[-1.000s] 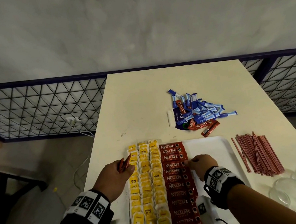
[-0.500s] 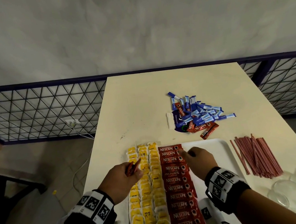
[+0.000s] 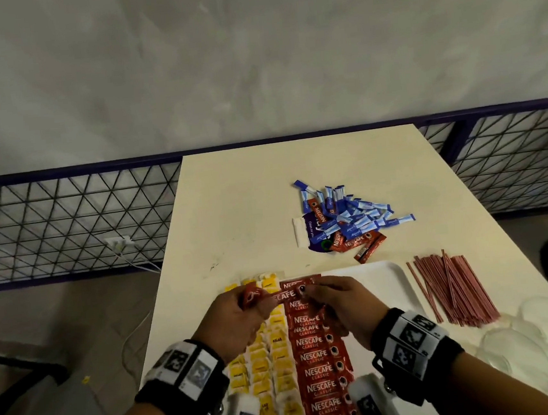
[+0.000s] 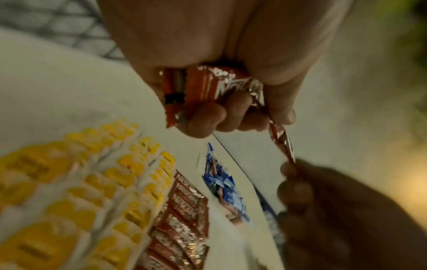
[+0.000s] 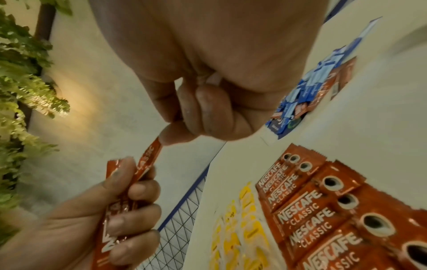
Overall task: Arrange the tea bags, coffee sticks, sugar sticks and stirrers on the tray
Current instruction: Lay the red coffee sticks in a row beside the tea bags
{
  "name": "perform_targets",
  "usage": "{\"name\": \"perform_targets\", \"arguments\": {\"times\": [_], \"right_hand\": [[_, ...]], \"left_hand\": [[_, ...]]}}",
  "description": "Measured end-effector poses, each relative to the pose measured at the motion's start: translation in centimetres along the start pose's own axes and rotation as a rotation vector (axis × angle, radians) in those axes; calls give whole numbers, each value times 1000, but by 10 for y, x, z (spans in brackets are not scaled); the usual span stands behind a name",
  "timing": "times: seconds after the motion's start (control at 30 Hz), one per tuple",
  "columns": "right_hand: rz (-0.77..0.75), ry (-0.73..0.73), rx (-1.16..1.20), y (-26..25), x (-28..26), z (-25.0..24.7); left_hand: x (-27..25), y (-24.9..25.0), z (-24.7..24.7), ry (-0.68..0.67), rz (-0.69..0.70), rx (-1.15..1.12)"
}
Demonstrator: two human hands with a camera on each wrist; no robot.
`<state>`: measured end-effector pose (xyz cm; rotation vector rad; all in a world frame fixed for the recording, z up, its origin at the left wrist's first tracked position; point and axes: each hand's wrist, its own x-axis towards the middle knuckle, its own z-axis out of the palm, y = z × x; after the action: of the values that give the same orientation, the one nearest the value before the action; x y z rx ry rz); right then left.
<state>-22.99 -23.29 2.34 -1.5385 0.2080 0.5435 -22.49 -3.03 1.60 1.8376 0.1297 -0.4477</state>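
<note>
My left hand [image 3: 258, 304] grips a small bunch of red coffee sticks [image 4: 201, 85] above the far end of the white tray [image 3: 373, 284]. My right hand [image 3: 311, 292] pinches the free end of one coffee stick [image 3: 284, 295] that pokes out of that bunch; the same stick [image 5: 148, 159] runs between both hands. On the tray lie rows of yellow tea bags [image 3: 264, 368] and one column of red coffee sticks [image 3: 317, 357]. Blue sugar sticks [image 3: 353, 213], mixed with a few red coffee sticks, are piled on the table beyond the tray. Red stirrers [image 3: 451, 287] lie to the tray's right.
Clear glass bowls [image 3: 521, 354] stand at the table's near right corner, beside the stirrers. The right half of the tray is bare white. A black mesh fence [image 3: 67, 227] runs behind and left of the table, with a white plug and cables hanging.
My left hand moved right with its coffee sticks to meet the right hand. The right hand lifted off the coffee column and took hold of one stick's end.
</note>
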Motion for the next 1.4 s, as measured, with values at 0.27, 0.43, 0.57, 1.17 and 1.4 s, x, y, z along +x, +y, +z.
{"name": "perform_targets", "arguments": {"times": [0.27, 0.43, 0.57, 1.17, 1.4], "right_hand": [[-32, 14, 96, 2, -3, -9], [-4, 161, -141, 17, 3, -23], [153, 279, -213, 55, 10, -49], [343, 336, -596, 86, 31, -30], [350, 341, -619, 82, 33, -29]], "left_hand": [[10, 3, 9, -67, -121, -204], [16, -8, 9, -17, -112, -46], [15, -25, -12, 108, -133, 163], [-5, -45, -33, 104, -127, 228], [-5, -46, -33, 88, -122, 262]]}}
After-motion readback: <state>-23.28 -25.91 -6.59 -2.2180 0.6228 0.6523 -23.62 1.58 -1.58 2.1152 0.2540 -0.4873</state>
